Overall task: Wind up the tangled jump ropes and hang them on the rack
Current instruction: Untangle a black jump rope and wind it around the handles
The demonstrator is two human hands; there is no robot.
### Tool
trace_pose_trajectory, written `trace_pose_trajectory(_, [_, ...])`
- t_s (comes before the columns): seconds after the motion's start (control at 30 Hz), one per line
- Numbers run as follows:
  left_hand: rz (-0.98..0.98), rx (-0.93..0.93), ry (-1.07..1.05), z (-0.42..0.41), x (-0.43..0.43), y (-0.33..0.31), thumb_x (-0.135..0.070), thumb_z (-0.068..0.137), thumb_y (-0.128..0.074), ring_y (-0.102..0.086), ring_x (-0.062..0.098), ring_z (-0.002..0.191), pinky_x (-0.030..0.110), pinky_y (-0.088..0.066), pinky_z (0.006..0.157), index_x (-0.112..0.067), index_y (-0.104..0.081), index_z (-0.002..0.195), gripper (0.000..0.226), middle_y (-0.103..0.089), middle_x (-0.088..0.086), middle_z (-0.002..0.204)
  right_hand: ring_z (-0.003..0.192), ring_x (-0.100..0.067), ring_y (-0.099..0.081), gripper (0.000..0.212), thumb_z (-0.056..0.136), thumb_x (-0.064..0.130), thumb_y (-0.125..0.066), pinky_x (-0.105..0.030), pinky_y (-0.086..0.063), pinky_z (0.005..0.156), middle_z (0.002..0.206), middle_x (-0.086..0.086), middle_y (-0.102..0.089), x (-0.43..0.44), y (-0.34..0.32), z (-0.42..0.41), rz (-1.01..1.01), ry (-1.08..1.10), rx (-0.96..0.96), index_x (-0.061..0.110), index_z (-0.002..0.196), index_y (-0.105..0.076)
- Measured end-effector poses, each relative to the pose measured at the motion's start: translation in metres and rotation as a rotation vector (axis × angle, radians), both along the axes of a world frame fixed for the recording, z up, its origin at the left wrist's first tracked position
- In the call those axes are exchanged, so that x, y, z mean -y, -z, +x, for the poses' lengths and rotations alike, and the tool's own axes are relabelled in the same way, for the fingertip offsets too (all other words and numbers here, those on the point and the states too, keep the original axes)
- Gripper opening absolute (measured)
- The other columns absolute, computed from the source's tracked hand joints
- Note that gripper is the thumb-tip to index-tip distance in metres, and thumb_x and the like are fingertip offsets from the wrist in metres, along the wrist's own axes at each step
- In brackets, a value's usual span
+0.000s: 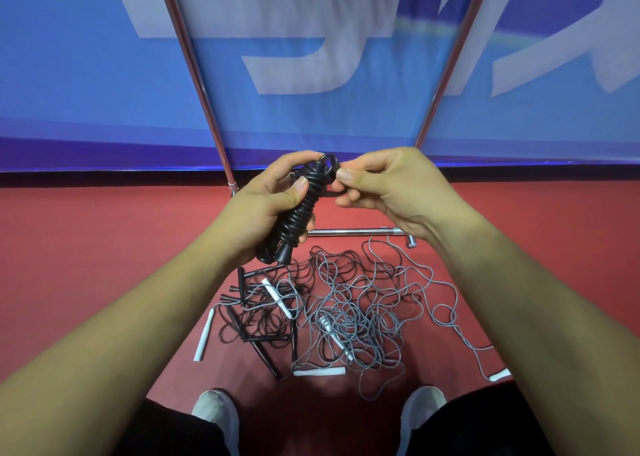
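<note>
My left hand (263, 210) grips a black jump rope (301, 213) wound into a tight bundle, thumb pressed on the coils. At the bundle's top, my right hand (388, 192) pinches the rope's loose end loop between thumb and fingers. Below on the red floor lies a tangled pile of grey ropes (360, 313) with white handles, and black ropes (256, 317) with black handles on its left. The metal rack (207, 109) stands behind, its two chrome poles rising left and right and a low crossbar (356, 231) just past my hands.
A blue banner wall (311, 75) with white lettering stands behind the rack. My two light shoes (216, 417) are at the bottom, close to the pile. One grey rope trails right to a white handle (500, 374).
</note>
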State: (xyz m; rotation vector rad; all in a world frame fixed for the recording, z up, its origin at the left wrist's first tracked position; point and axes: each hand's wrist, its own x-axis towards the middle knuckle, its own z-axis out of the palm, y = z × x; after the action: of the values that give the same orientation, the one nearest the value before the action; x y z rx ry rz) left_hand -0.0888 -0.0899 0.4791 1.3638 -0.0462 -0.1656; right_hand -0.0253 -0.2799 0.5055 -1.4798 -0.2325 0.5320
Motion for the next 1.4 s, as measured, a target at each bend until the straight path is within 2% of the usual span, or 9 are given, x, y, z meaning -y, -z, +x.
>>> trace_pose_trajectory(0.4, [0.192,0.105,0.061,-0.002,-0.004,-0.004,-0.020,0.095,-0.054,-0.054,0.029,0.068,0.033,-0.051,0.056,-0.026,-0.055,0.134,0.040,-0.067,0.001,0.097,0.044,-0.007,-0.043,0.004,0.087,0.000,-0.069,-0.022,-0.050,0.052,0.064,-0.012,-0.064,-0.004,-0.004,0.001,-0.010,0.020,-0.192,-0.001,0.084,-0.067])
trace_pose_trajectory(0.5, [0.285,0.166,0.079,-0.002,-0.005,-0.004,-0.018,0.095,-0.053,-0.053,0.027,0.070,0.033,-0.051,0.059,-0.026,-0.055,0.134,0.040,-0.067,-0.009,0.097,0.046,-0.009,-0.045,0.001,0.088,0.002,-0.069,-0.024,-0.052,0.055,0.064,-0.010,-0.066,-0.006,0.000,0.000,-0.020,0.061,-0.117,0.002,0.087,-0.068])
trace_pose_trajectory(0.6, [0.240,0.145,0.064,-0.001,-0.005,-0.006,-0.019,0.095,-0.053,-0.055,0.029,0.069,0.035,-0.051,0.058,-0.025,-0.054,0.133,0.039,-0.067,-0.007,0.100,0.051,-0.015,-0.049,0.026,0.091,0.000,-0.066,-0.028,-0.052,0.059,0.064,-0.010,-0.065,-0.008,0.004,-0.002,0.010,0.065,0.006,0.019,0.109,-0.064])
trace_pose_trajectory(0.73, [0.224,0.119,0.026,0.000,-0.004,-0.006,-0.020,0.093,-0.056,-0.059,0.029,0.064,0.035,-0.050,0.053,-0.020,-0.045,0.123,0.032,-0.066,-0.006,0.096,0.053,-0.013,-0.047,0.013,0.096,0.013,-0.062,-0.024,-0.049,0.057,0.072,-0.013,-0.063,-0.010,0.002,-0.003,-0.026,0.046,0.099,0.005,0.100,-0.071])
trace_pose_trajectory(0.97, [0.455,0.223,-0.023,0.002,-0.005,-0.007,-0.019,0.089,-0.062,-0.060,0.026,0.068,0.036,-0.053,0.058,-0.029,-0.050,0.113,0.028,-0.064,-0.011,0.103,0.054,-0.015,-0.049,0.007,0.089,0.017,-0.070,-0.025,-0.039,0.045,0.069,-0.010,-0.064,-0.015,0.002,-0.007,-0.168,0.154,0.208,0.015,0.083,-0.075])
trace_pose_trajectory(1.13, [0.937,0.508,-0.064,0.007,-0.013,-0.008,-0.021,0.088,-0.074,-0.053,-0.010,0.097,0.010,-0.038,0.083,-0.025,-0.057,0.118,0.035,-0.060,-0.017,0.108,0.053,-0.019,-0.054,0.016,0.091,0.010,-0.066,-0.029,-0.044,0.051,0.067,-0.006,-0.064,-0.017,0.002,0.000,-0.320,0.187,0.334,0.021,0.079,-0.070])
trace_pose_trajectory(1.23, [0.806,0.453,-0.086,0.005,-0.011,-0.005,-0.020,0.088,-0.073,-0.057,-0.005,0.083,0.017,-0.046,0.077,-0.026,-0.056,0.116,0.033,-0.061,-0.018,0.106,0.044,-0.016,-0.052,0.017,0.097,0.013,-0.058,-0.024,-0.043,0.049,0.052,0.000,-0.060,-0.021,-0.001,-0.002,-0.401,0.154,0.350,0.018,0.082,-0.064])
trace_pose_trajectory(1.3, [0.527,0.299,-0.099,0.004,-0.007,-0.008,-0.020,0.088,-0.070,-0.062,0.016,0.070,0.037,-0.053,0.063,-0.030,-0.054,0.113,0.032,-0.064,-0.010,0.109,0.051,-0.018,-0.055,0.020,0.098,0.011,-0.055,-0.027,-0.045,0.050,0.058,-0.002,-0.062,-0.025,-0.006,-0.002,-0.331,0.211,0.340,0.017,0.081,-0.063])
trace_pose_trajectory(1.4, [0.185,0.190,-0.123,0.007,-0.004,-0.015,-0.018,0.088,-0.065,-0.061,0.029,0.062,0.037,-0.052,0.053,-0.023,-0.051,0.116,0.031,-0.063,0.005,0.106,0.054,-0.011,-0.056,0.021,0.100,0.006,-0.051,-0.024,-0.046,0.048,0.076,-0.003,-0.063,-0.029,-0.022,0.000,-0.112,0.309,0.254,0.013,0.083,-0.061])
